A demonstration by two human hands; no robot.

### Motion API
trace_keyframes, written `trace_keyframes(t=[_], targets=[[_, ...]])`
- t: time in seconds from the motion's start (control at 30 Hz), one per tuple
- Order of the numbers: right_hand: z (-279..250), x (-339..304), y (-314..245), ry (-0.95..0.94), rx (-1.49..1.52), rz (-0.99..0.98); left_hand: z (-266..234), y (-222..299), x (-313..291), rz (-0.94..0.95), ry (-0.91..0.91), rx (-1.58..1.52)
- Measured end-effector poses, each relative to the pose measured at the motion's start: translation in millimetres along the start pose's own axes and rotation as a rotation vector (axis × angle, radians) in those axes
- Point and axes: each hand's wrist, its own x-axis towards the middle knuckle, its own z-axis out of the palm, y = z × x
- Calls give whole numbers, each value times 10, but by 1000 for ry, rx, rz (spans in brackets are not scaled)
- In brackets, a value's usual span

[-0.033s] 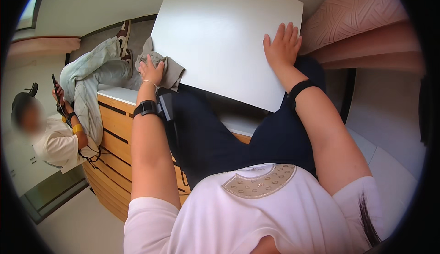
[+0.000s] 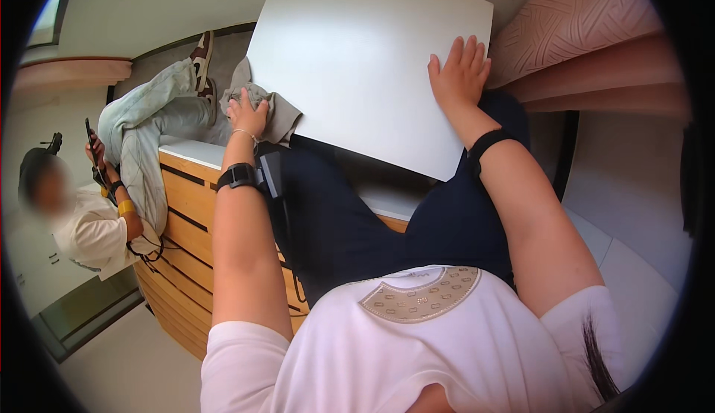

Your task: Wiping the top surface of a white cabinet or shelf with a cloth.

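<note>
A white bench (image 2: 365,55) top fills twelve o'clock, hard and slick. The right hand (image 2: 458,74) lies spread flat on it at one o'clock. At ten o'clock, the left hand (image 2: 249,115) grips a grey cloth (image 2: 279,111) bunched at the bench's edge; it looks soft, light, best grasped by its folds.

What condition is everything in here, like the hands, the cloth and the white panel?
left hand: closed on the grey cloth, at the white panel's left edge.
right hand: open, flat on the panel.
grey cloth: crumpled, bunched at the panel's edge.
white panel: tilted, bare.
wooden cabinet: drawers shut.
other person: reclining, holding a phone.
</note>
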Motion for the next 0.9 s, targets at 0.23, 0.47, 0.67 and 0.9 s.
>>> trace_keyframes(t=[0.23, 0.47, 0.67, 0.9], targets=[[45, -58, -4, -12, -36, 14, 54, 454, -707, 277, 47, 203], [22, -38, -42, -2, -35, 0, 243, 1138, -1657, 708, 228, 228], [34, -43, -23, 35, 0, 1, 224, 1353, -2130, 929, 70, 148], [15, -23, -16, 37, 8, 3, 264, 1402, -2431, 1210, -147, -67]])
